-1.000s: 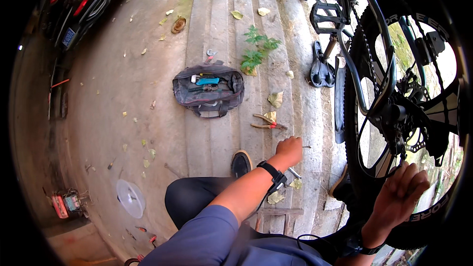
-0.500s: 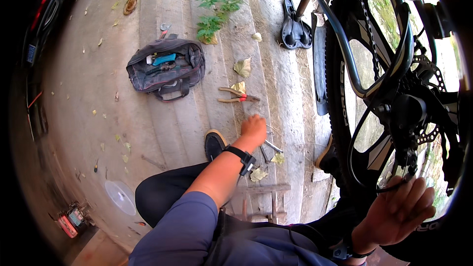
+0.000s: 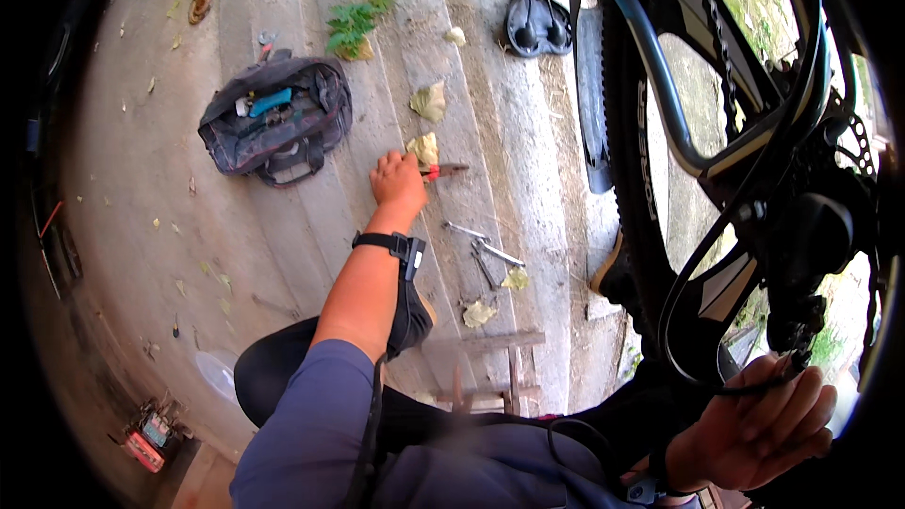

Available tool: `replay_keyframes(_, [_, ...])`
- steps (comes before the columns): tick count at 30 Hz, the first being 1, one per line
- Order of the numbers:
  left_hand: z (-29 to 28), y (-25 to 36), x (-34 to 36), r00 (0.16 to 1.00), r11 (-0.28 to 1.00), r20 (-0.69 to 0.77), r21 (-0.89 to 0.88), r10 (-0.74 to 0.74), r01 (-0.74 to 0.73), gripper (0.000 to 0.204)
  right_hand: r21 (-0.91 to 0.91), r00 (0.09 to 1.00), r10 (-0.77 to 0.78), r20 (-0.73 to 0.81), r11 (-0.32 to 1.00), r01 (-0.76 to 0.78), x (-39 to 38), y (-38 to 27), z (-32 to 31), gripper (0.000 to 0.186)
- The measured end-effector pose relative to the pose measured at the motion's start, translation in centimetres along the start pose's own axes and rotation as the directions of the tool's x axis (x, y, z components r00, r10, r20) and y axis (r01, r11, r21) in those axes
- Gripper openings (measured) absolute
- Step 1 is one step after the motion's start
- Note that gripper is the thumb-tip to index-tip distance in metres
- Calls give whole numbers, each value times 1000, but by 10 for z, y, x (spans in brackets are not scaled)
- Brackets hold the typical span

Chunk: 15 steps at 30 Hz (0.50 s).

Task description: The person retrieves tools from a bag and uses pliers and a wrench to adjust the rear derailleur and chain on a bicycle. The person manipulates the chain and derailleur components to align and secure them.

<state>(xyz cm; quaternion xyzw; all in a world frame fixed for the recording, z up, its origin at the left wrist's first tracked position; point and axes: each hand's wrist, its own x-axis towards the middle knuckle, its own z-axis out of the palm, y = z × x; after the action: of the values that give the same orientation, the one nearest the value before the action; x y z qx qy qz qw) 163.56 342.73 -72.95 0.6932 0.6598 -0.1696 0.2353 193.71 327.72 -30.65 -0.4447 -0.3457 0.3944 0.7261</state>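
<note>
My left hand is down on the concrete with its fingers curled over the handles of the pliers. Their jaws and a red part of the grip stick out to the right, while the rest of the handles is hidden under the hand. At the lower right, my right hand pinches a black cable just below the bicycle's rear gear mechanism. The bicycle stands upside down on the right, its saddle on the ground.
Several wrenches lie near the left forearm, close to dry leaves. An open dark tool bag sits at the upper left, beside a green plant. A low wooden stool stands close to my body.
My left hand has moved left and away from the wrenches onto the pliers' handles. My right hand stays at the cable. The whole view has shifted slightly.
</note>
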Motion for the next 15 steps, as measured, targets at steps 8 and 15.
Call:
replay_keyframes(8, [20, 10, -20, 962, 990, -254, -65, 102, -122, 31, -280, 824, -260, -504, 951, 129, -22, -18, -33, 48])
replay_keyframes(15, [48, 51, -69, 909, 929, 221, -193, 354, -315, 17, -34, 991, -48, -128, 998, 44, -5, -19, -20, 17])
